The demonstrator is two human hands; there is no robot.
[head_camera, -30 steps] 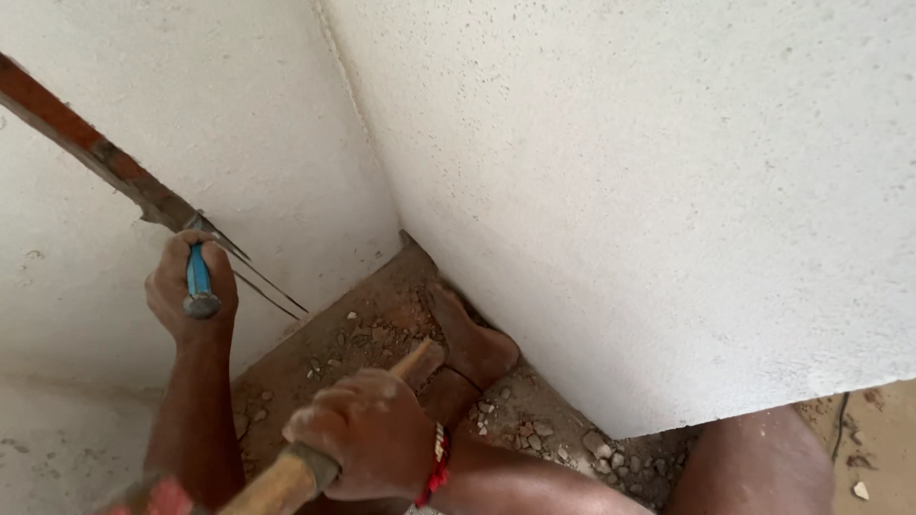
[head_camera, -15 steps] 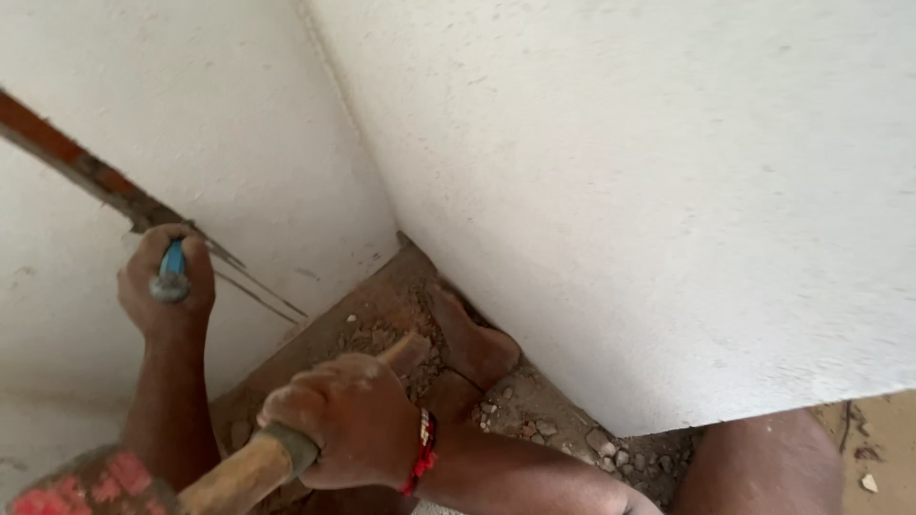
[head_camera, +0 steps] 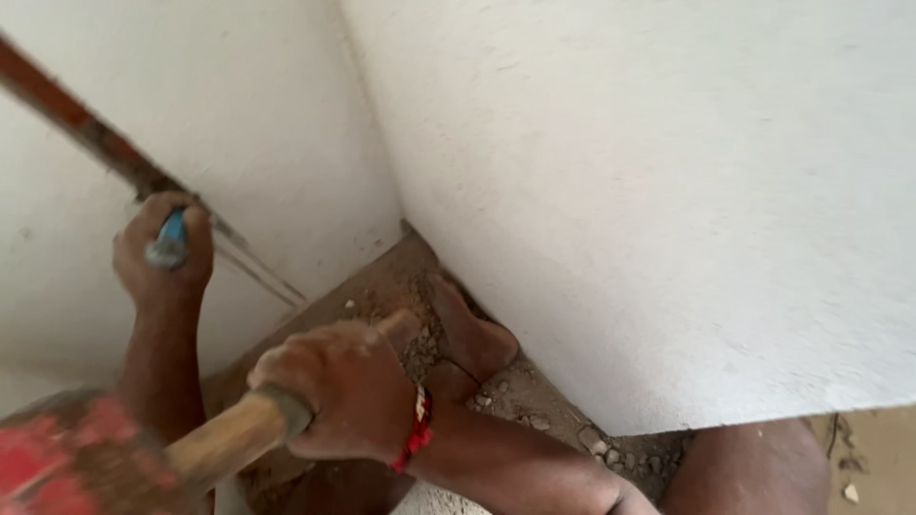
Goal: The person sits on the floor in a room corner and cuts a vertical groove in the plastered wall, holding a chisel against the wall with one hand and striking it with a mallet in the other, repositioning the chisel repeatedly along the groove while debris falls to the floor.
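My left hand (head_camera: 160,272) is closed around a blue-handled chisel (head_camera: 170,238), held against the white wall at the lower end of a reddish-brown cut groove (head_camera: 76,119). My right hand (head_camera: 343,391), with a red thread (head_camera: 418,434) at the wrist, grips the wooden handle (head_camera: 229,439) of a hammer. The handle runs toward the bottom left, where the red hammer head (head_camera: 57,467) shows as a blur. The chisel's tip is hidden behind my fingers.
Two white plastered walls (head_camera: 668,191) meet in a corner above a dirt floor (head_camera: 382,286) strewn with small rubble. A bare foot (head_camera: 472,334) rests in the corner and a knee (head_camera: 754,467) shows at the bottom right. Thin scratch lines run down from the groove.
The right hand and hammer handle have shifted left and lower in view, and the red hammer head has come into view at the bottom left. The left hand stays on the chisel.
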